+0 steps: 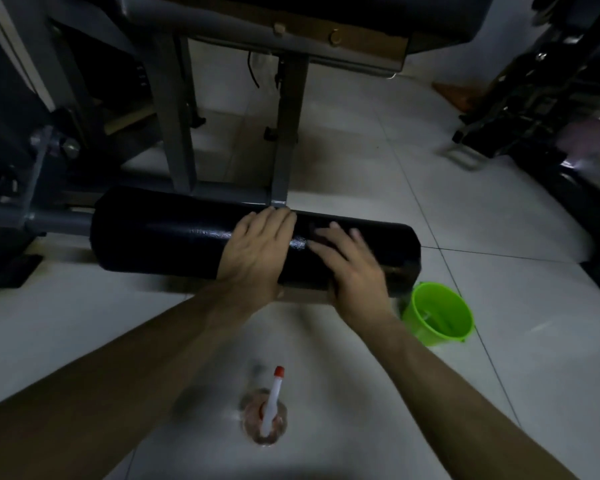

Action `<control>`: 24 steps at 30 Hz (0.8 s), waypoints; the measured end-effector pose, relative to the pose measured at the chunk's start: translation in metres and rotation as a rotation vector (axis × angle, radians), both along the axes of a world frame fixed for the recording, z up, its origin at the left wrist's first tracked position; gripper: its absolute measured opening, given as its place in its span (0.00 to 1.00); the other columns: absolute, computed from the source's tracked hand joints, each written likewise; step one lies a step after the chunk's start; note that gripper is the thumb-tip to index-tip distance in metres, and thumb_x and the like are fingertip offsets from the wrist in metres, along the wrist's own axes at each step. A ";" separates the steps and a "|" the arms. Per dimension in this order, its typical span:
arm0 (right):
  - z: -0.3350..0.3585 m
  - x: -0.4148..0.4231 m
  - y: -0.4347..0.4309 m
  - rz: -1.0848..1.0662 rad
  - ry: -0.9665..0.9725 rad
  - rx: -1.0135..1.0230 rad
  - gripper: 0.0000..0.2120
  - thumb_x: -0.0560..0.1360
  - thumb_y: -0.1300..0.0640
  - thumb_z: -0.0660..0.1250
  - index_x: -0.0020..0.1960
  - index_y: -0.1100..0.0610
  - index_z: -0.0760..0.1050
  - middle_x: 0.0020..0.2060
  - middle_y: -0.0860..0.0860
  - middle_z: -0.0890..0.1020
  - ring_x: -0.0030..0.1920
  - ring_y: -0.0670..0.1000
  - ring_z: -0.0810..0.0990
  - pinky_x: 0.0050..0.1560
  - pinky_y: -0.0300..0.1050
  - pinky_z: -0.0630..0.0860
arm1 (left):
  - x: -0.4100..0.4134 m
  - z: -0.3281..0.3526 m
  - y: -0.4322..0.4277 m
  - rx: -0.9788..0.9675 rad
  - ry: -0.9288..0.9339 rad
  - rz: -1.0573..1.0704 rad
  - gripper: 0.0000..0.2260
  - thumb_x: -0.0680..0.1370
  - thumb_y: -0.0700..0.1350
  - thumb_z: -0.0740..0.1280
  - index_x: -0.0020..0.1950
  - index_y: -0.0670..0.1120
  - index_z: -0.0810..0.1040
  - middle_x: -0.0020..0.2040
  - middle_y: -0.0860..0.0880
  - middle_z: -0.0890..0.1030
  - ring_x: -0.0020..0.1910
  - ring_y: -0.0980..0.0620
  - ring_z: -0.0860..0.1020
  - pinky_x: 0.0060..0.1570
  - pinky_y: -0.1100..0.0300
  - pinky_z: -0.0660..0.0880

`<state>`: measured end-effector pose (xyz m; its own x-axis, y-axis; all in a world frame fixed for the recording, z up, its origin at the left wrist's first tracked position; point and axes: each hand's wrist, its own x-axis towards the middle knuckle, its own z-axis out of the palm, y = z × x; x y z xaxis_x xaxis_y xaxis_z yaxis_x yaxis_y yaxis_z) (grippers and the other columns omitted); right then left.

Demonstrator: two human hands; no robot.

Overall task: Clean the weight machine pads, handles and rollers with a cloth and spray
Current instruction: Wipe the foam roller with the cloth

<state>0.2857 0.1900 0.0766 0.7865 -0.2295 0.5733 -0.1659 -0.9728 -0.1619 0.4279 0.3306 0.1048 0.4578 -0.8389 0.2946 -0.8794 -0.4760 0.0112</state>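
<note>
A black padded roller (174, 233) is seen lying crosswise low on the weight machine, carried on a grey bar that enters its left end, with the grey steel frame (288, 133) standing upright just behind it. Both hands are laid on the right half of this roller. The left hand (257, 247) is pressed flat on it, its fingers straight and held together, reaching over the top towards the frame. The right hand (357, 271) is placed just beside it, nearer the roller's right end, with its fingers spread apart and laid along the curve of the padding; this hand is blurred. A darker patch (321, 233) is seen under its fingertips, and what it is cannot be told. A wet sheen is visible on the padding between the 2 hands. On the pale tiled floor (361, 161), a spray bottle (267, 414) with a white nozzle and a red tip is stood upright between the 2 forearms, well apart from the roller. A green bucket (454, 306) is set on the floor just beside the roller's right end. Dark equipment (551, 98) is seen at the right edge.
</note>
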 end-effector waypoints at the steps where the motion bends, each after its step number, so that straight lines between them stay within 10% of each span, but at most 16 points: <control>1: -0.002 -0.018 -0.015 -0.061 -0.009 0.017 0.27 0.70 0.70 0.64 0.68 0.57 0.79 0.70 0.55 0.77 0.76 0.58 0.70 0.76 0.63 0.65 | 0.002 0.000 0.001 0.018 -0.014 0.005 0.56 0.58 0.56 0.82 0.80 0.44 0.59 0.79 0.47 0.63 0.77 0.46 0.62 0.77 0.51 0.57; 8: -0.006 -0.053 -0.029 -0.438 -0.331 0.356 0.33 0.63 0.74 0.60 0.66 0.59 0.80 0.69 0.54 0.77 0.72 0.56 0.74 0.74 0.48 0.69 | 0.008 0.010 -0.002 0.058 0.025 -0.013 0.53 0.60 0.52 0.82 0.80 0.48 0.60 0.78 0.50 0.63 0.75 0.47 0.63 0.71 0.52 0.59; 15: -0.005 0.004 0.010 -0.043 -0.115 0.147 0.28 0.71 0.70 0.57 0.68 0.60 0.79 0.70 0.57 0.76 0.77 0.58 0.69 0.74 0.59 0.69 | 0.019 0.027 -0.008 0.123 0.076 -0.034 0.53 0.58 0.58 0.83 0.78 0.50 0.62 0.75 0.52 0.68 0.70 0.47 0.67 0.67 0.52 0.65; 24: -0.009 -0.036 -0.011 -0.437 -0.327 0.358 0.34 0.62 0.72 0.60 0.67 0.58 0.80 0.68 0.53 0.77 0.72 0.53 0.74 0.73 0.45 0.69 | 0.014 0.023 -0.008 0.103 0.024 -0.047 0.50 0.58 0.57 0.81 0.76 0.49 0.64 0.73 0.51 0.70 0.68 0.46 0.68 0.64 0.51 0.65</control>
<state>0.2497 0.1788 0.0680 0.3750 -0.7101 0.5959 -0.4209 -0.7032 -0.5730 0.4423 0.3223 0.1279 0.4229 -0.8850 0.1947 -0.9009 -0.4337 -0.0143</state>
